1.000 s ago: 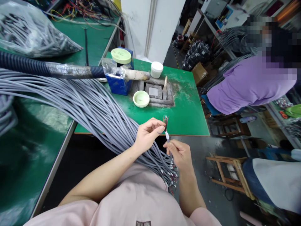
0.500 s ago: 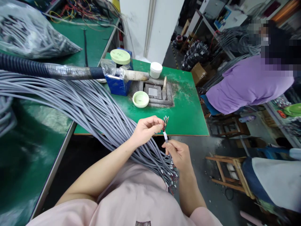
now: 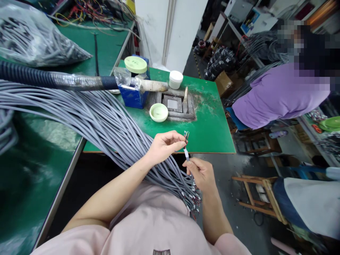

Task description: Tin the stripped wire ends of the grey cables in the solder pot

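Pinched between the thumb and fingers of my left hand [image 3: 168, 146] are the thin coloured wires [image 3: 186, 136] at the end of a grey cable [image 3: 187, 156]. Their bare tips point up and away from me. Just below, my right hand [image 3: 199, 173] is closed around the grey cable, near a white band where the wires come out. A large bundle of grey cables [image 3: 106, 124] runs from the left under my left forearm. The bundle's wire ends [image 3: 192, 198] hang below my right hand, close to my body.
On the green table [image 3: 212, 131] is a soldering pot [image 3: 173, 103] in a sooty frame. Near it are a pale green dish [image 3: 158, 112], a white tub [image 3: 175, 79], a blue box [image 3: 132, 95] and a ribbed extraction hose [image 3: 85, 80]. Two people sit at right; wooden stool [image 3: 261, 194].
The wires in my left fingers are drawn closer together and sit slightly more upright. Both hands have hardly moved.
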{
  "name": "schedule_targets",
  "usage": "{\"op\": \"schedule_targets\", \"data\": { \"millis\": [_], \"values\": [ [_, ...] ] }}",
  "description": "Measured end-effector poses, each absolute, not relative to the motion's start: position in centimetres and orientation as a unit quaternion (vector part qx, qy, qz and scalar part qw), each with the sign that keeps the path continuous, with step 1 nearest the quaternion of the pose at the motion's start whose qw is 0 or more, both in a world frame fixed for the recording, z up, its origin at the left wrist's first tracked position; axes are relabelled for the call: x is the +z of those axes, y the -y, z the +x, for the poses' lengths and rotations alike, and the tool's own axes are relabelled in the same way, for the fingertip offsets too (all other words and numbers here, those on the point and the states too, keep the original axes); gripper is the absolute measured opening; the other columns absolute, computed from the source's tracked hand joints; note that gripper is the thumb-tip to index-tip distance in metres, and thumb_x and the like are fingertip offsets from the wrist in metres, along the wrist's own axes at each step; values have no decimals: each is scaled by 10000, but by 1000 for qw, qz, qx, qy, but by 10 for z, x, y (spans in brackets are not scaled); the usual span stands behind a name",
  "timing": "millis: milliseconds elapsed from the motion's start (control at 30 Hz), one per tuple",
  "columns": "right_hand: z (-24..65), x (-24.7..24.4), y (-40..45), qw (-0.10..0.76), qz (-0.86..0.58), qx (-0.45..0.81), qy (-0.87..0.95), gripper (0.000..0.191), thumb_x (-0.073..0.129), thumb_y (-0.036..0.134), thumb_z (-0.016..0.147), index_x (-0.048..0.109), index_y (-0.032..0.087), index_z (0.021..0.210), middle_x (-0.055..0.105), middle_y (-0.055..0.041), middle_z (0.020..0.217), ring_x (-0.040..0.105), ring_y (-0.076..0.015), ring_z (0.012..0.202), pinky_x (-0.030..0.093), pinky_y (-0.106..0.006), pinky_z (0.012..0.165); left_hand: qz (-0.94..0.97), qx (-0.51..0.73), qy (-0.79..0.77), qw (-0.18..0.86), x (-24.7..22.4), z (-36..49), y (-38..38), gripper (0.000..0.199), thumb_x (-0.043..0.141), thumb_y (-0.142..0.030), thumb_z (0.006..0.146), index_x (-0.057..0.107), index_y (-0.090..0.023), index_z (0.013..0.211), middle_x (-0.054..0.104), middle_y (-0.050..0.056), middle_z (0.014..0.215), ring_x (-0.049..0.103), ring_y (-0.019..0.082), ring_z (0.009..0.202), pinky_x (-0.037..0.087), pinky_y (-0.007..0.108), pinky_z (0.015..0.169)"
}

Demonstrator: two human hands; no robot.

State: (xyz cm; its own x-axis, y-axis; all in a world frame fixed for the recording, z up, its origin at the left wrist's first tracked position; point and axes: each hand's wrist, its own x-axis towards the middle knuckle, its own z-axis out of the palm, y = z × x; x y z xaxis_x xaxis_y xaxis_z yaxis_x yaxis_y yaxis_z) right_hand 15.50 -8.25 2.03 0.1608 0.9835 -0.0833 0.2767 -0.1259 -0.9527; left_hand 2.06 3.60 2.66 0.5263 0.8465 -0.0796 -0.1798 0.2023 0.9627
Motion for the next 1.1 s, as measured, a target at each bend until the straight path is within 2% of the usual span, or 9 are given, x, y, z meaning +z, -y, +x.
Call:
{"op": "schedule_targets", "data": {
  "millis": [167, 267, 333, 400, 567, 667, 867, 1000, 1100],
  "values": [
    [158, 12, 84, 453, -613, 440, 474, 277, 513, 328, 903, 658, 165, 734, 542, 22, 540, 474, -84, 497, 356, -225, 511, 475, 378, -351, 713, 22, 22, -30, 236, 762, -356, 697, 661, -143, 719, 632, 10, 646, 521, 78, 552, 418, 197, 529],
    [161, 8, 82, 506, -571, 504, 405, 223, 573, 352, 860, 654, 175, 969, 571, 26, 605, 494, -81, 473, 384, -213, 469, 432, 389, -346, 737, 13, 25, -23, 238, 739, -352, 725, 631, -141, 734, 634, 8, 636, 534, 81, 556, 434, 199, 545],
    [161, 10, 78, 523, -549, 532, 378, 369, 639, 346, 803, 585, 191, 1134, 568, 34, 664, 491, -76, 469, 389, -206, 449, 401, 385, -340, 759, 9, 28, -18, 228, 735, -334, 728, 616, -140, 733, 629, 1, 623, 541, 78, 555, 440, 192, 549],
    [161, 14, 73, 517, -556, 526, 383, 476, 682, 308, 761, 530, 204, 1200, 526, 53, 663, 461, -69, 478, 377, -200, 452, 373, 375, -338, 778, 8, 32, -13, 215, 734, -312, 721, 607, -139, 734, 620, -9, 608, 539, 71, 542, 439, 183, 544],
    [158, 22, 62, 498, -614, 428, 438, 395, 679, 284, 775, 553, 215, 1142, 429, 82, 592, 391, -71, 513, 360, -207, 508, 315, 358, -335, 812, 11, 39, -5, 223, 757, -267, 651, 584, -137, 705, 581, -37, 580, 502, 50, 498, 410, 161, 501],
    [158, 18, 60, 492, -615, 392, 475, 310, 657, 270, 799, 607, 218, 1101, 513, 64, 609, 427, -74, 509, 373, -216, 509, 267, 336, -331, 840, 13, 42, -3, 237, 767, -241, 607, 569, -135, 682, 575, -41, 584, 497, 46, 482, 408, 159, 477],
    [164, 12, 60, 546, -571, 284, 543, 168, 622, 203, 843, 701, 236, 987, 626, 40, 670, 488, -70, 488, 411, -212, 485, 209, 313, -327, 867, 18, 46, 2, 226, 758, -204, 579, 571, -128, 679, 595, -34, 571, 501, 36, 443, 411, 143, 458],
    [167, 19, 55, 559, -574, 198, 565, 152, 620, 163, 841, 714, 227, 943, 654, 1, 755, 589, -119, 646, 483, -251, 585, 258, 359, -327, 836, 16, 48, 3, 209, 750, -244, 636, 585, -130, 692, 589, -33, 557, 506, 37, 467, 412, 139, 477],
    [169, 23, 49, 547, -567, 155, 596, 141, 635, 126, 823, 708, 219, 900, 669, -16, 798, 611, -142, 746, 503, -277, 669, 316, 392, -333, 797, 12, 47, 2, 218, 749, -284, 676, 597, -133, 714, 588, -34, 572, 509, 42, 491, 420, 146, 491]
  ]
}}
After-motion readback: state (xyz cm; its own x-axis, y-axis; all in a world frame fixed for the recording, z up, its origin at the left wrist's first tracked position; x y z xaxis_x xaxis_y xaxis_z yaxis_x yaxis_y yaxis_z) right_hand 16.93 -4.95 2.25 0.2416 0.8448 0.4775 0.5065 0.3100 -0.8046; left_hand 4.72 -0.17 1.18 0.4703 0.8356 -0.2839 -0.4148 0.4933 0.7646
